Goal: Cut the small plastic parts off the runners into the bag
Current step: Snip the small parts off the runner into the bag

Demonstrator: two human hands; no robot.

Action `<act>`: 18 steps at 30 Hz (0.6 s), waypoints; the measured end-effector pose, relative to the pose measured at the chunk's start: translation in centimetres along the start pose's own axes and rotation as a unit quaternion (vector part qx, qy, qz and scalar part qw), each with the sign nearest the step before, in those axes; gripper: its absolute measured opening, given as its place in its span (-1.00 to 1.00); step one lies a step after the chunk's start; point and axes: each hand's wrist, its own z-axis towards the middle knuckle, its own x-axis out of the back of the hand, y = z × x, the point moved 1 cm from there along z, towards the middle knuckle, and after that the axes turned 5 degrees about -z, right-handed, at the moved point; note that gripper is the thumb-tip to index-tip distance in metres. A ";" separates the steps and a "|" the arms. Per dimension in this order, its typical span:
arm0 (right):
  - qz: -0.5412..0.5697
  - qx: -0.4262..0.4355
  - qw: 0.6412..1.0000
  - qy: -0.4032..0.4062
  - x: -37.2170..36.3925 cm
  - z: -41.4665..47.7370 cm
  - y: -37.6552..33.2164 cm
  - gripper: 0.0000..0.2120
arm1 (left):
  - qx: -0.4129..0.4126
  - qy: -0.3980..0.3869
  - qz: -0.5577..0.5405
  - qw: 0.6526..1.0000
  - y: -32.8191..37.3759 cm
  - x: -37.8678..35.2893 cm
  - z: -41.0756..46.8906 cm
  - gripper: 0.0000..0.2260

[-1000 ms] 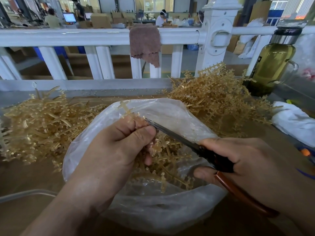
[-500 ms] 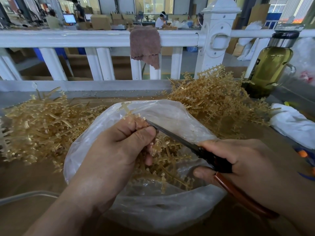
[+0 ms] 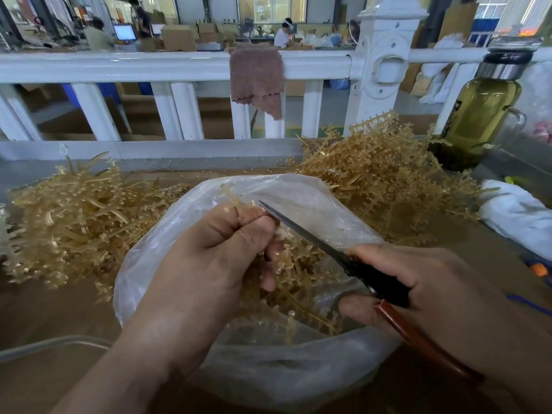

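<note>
Head view gives me both hands over the clear plastic bag, which sits open at the near middle of the desk. I see the left hand pinching a tan runner between thumb and curled fingers, its top sprig poking up above the knuckles over the bag's mouth. The right hand is wrapped round the red-brown handles of the scissors. Their dark blade tip lies right at the left fingertips, touching or just beside the runner; I cannot tell which. More tan runners and bits lie inside the bag under the hands. One heap of runners spreads along the desk's left edge; another heap rises at the far right, near a bottle of yellowish liquid at the far right corner. A white cloth lies by the right edge. Beyond the far edge runs a white railing with a brown rag draped over it.
</note>
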 end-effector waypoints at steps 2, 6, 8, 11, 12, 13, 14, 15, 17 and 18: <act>0.008 0.006 1.000 0.005 0.3 0.0 0.1 -0.41 | -0.006 0.002 -0.006 1.000 0.0 -0.2 -0.1 -0.83; -0.021 0.015 1.000 0.012 0.4 0.0 0.2 -0.51 | -0.014 0.038 0.008 0.999 0.1 -0.4 -0.3 -0.80; -0.014 0.016 0.999 0.034 0.1 0.0 0.4 -0.58 | -0.023 0.050 0.017 0.998 0.1 -0.4 -0.3 -0.78; -0.011 0.008 1.000 0.027 0.2 0.1 0.5 -0.64 | -0.024 0.042 -0.026 0.998 -0.1 -0.3 -0.1 -0.80; -0.026 0.005 1.000 0.014 0.3 0.0 0.5 -0.61 | -0.024 0.042 -0.040 0.998 -0.1 -0.2 0.1 -0.83; -0.035 0.004 0.999 0.010 0.4 -0.1 0.6 -0.56 | -0.027 0.043 -0.048 0.998 -0.2 -0.1 0.2 -0.85; -0.040 0.002 0.999 0.011 0.6 -0.1 0.6 -0.53 | -0.030 0.045 -0.050 0.997 -0.3 -0.1 0.3 -0.84; -0.045 0.001 0.999 0.010 0.6 -0.2 0.7 -0.52 | -0.035 0.044 -0.050 0.997 -0.4 0.0 0.5 -0.82; -0.052 -0.001 0.999 -0.001 0.6 -0.1 0.5 -0.51 | -0.042 0.034 -0.060 0.997 -0.7 0.2 0.6 -0.84; -0.052 -0.001 0.999 -0.005 0.6 -0.2 0.5 -0.50 | -0.041 0.029 -0.063 0.997 -0.7 0.3 0.7 -0.87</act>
